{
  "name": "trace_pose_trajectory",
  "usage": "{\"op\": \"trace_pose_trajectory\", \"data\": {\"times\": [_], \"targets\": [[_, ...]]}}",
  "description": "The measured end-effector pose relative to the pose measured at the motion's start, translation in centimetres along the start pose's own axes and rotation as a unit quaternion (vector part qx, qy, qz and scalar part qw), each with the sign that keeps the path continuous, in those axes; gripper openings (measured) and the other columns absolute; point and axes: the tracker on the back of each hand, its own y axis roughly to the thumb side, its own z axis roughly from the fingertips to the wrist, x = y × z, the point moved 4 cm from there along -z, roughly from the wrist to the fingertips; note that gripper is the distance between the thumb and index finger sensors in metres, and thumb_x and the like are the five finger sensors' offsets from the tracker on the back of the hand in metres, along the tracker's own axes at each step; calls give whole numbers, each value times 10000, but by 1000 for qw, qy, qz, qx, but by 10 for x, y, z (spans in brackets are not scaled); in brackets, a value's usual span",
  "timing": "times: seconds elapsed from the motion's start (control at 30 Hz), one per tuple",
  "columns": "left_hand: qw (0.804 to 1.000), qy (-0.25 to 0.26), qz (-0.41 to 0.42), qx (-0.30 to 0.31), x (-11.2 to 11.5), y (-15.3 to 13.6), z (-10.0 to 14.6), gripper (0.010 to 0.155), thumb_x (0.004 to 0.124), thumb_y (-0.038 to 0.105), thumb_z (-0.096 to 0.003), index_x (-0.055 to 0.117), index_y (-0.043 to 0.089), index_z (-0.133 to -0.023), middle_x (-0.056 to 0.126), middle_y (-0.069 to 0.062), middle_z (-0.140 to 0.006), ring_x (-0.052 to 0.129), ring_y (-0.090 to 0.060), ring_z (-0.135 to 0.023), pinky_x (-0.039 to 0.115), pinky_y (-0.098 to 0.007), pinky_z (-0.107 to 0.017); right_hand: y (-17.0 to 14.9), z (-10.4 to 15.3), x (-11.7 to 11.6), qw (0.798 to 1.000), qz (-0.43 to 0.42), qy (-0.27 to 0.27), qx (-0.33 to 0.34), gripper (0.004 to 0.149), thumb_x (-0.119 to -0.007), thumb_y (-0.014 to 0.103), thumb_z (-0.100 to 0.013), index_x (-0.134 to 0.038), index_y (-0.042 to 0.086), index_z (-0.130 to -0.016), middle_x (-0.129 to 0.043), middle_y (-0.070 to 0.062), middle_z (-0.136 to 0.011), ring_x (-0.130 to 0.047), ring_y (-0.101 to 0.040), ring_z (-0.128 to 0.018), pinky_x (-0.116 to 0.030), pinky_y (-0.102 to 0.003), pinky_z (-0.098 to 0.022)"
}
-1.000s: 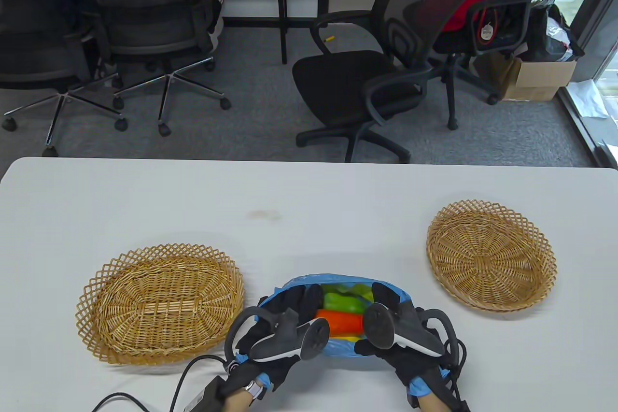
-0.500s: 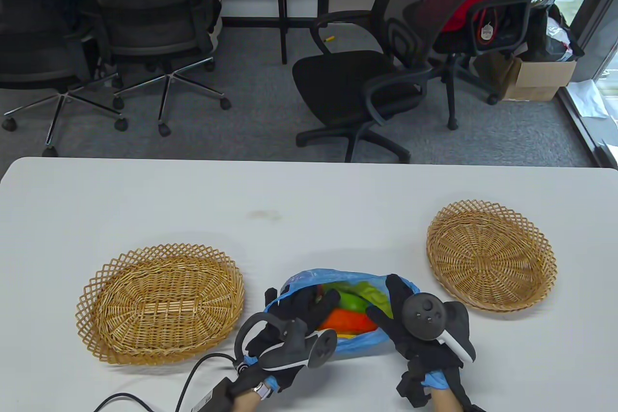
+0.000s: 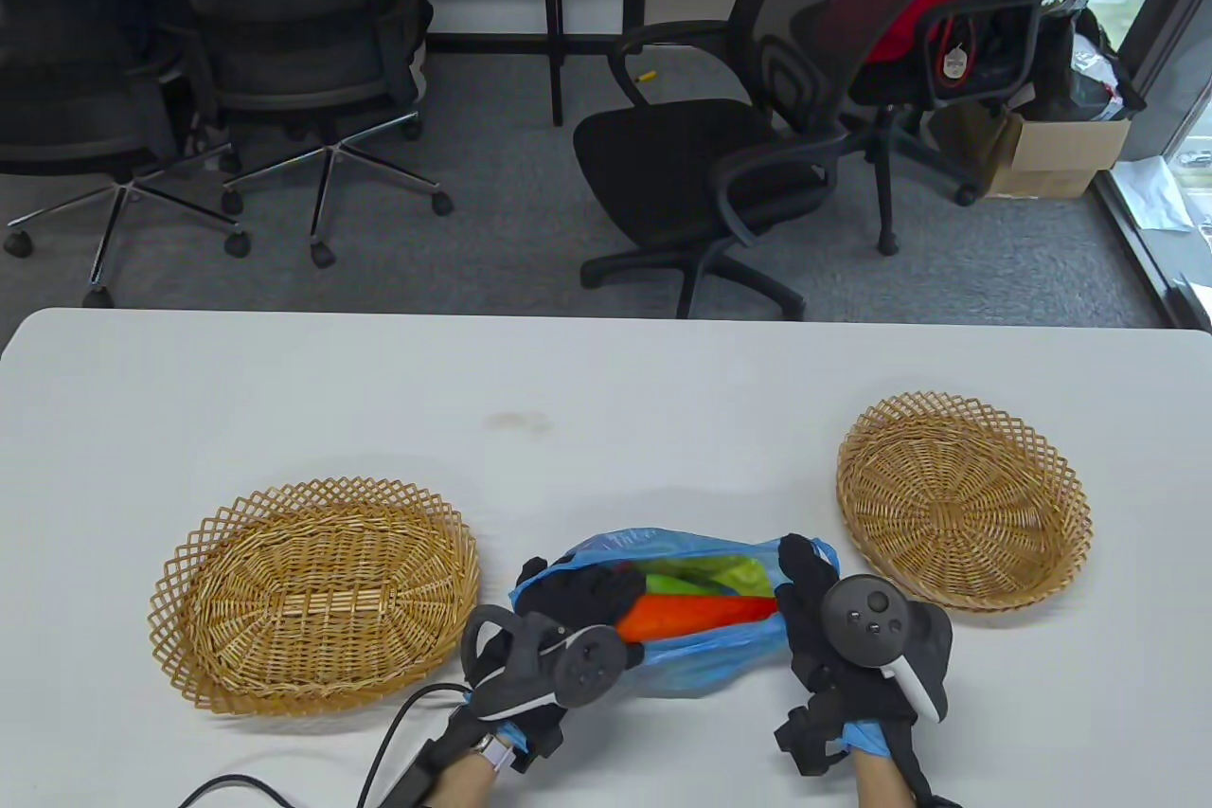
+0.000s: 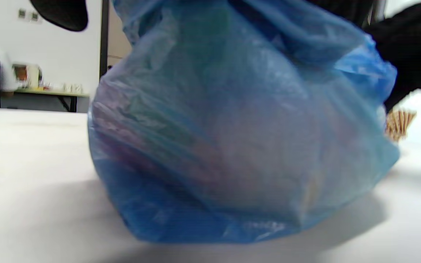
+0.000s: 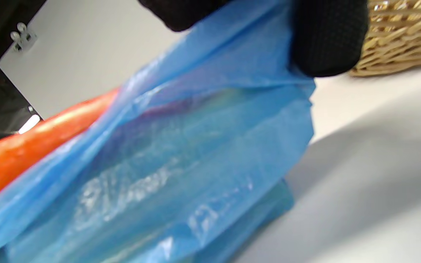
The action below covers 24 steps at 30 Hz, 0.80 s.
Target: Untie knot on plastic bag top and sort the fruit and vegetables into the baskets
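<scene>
A blue plastic bag (image 3: 701,666) lies open at the table's front centre, filling the left wrist view (image 4: 232,146). Inside lie an orange carrot (image 3: 696,614) and green produce (image 3: 705,573). My left hand (image 3: 578,600) reaches into the bag's left side and grips the carrot's thick end. My right hand (image 3: 805,585) pinches the bag's right rim; its fingertips (image 5: 327,40) clamp the blue film (image 5: 181,171), with the carrot (image 5: 31,146) sticking out beside it. An oval wicker basket (image 3: 317,595) sits left of the bag and a round wicker basket (image 3: 964,499) sits right of it.
A cable (image 3: 379,761) runs from my left wrist to the table's front edge. Beyond the table's far edge stand office chairs (image 3: 720,135) and a cardboard box (image 3: 1060,150). A faint stain (image 3: 516,421) marks the table's middle.
The right hand slid right along the bag rim and stretched the mouth wider. The left hand went deeper into the bag and the carrot came up, lying across the opening.
</scene>
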Motion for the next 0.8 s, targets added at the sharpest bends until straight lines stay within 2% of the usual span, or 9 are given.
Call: {"op": "trace_pose_trajectory", "data": {"times": [0.07, 0.17, 0.27, 0.4, 0.53, 0.67, 0.8], "targets": [[999, 6, 48, -7, -4, -12, 1, 734, 776, 574, -429, 530, 332, -1077, 768, 64, -1003, 785, -322, -1006, 662, -683, -708, -3, 0, 0, 999, -47, -6, -6, 539, -573, 190, -598, -485, -40, -1078, -690, -313, -989, -860, -427, -772, -724, -599, -577], [986, 17, 162, -21, -12, -32, 4, 736, 778, 570, -431, 522, 333, -1079, 776, 66, -996, 803, -316, -995, 670, -674, -705, -8, 1, 0, 992, -126, -13, -11, 538, -570, 205, -604, -505, -51, -1072, -720, -323, -959, -861, -438, -763, -720, -609, -568], [954, 49, 294, -22, -26, -49, 9, 736, 775, 570, -440, 518, 321, -1084, 771, 49, -1000, 792, -338, -996, 652, -677, -705, -9, 1, -1, 986, -167, -15, -3, 543, -567, 219, -608, -508, -58, -1071, -731, -328, -944, -867, -434, -751, -721, -608, -562], [904, 87, 418, -7, -51, -60, 17, 738, 777, 564, -451, 513, 312, -1093, 754, 16, -1026, 767, -393, -1006, 619, -691, -712, -4, 1, -3, 988, -154, -9, 5, 546, -565, 230, -611, -505, -54, -1073, -736, -319, -943, -870, -427, -747, -721, -605, -561], [888, 104, 448, 14, -77, -65, 25, 740, 770, 568, -461, 507, 312, -1104, 744, -7, -1051, 747, -449, -1011, 619, -681, -717, 3, 1, -6, 989, -146, -4, 10, 546, -566, 232, -612, -508, -55, -1072, -745, -321, -934, -878, -424, -734, -726, -604, -552], [897, 136, 420, -4, -105, -83, 40, 738, 773, 564, -466, 512, 313, -1109, 733, -19, -1070, 705, -468, -1031, 597, -696, -720, 1, 2, -1, 997, -67, -26, -2, 547, -569, 236, -609, -518, -57, -1069, -758, -322, -920, -894, -415, -700, -739, -595, -535], [908, 179, 376, -45, -125, -107, 60, 737, 777, 556, -468, 514, 313, -1113, 724, -33, -1079, 688, -466, -1040, 578, -702, -728, -2, 3, 1, 997, -75, -27, -4, 549, -569, 241, -611, -517, -56, -1069, -754, -325, -923, -891, -418, -702, -737, -598, -535]]}}
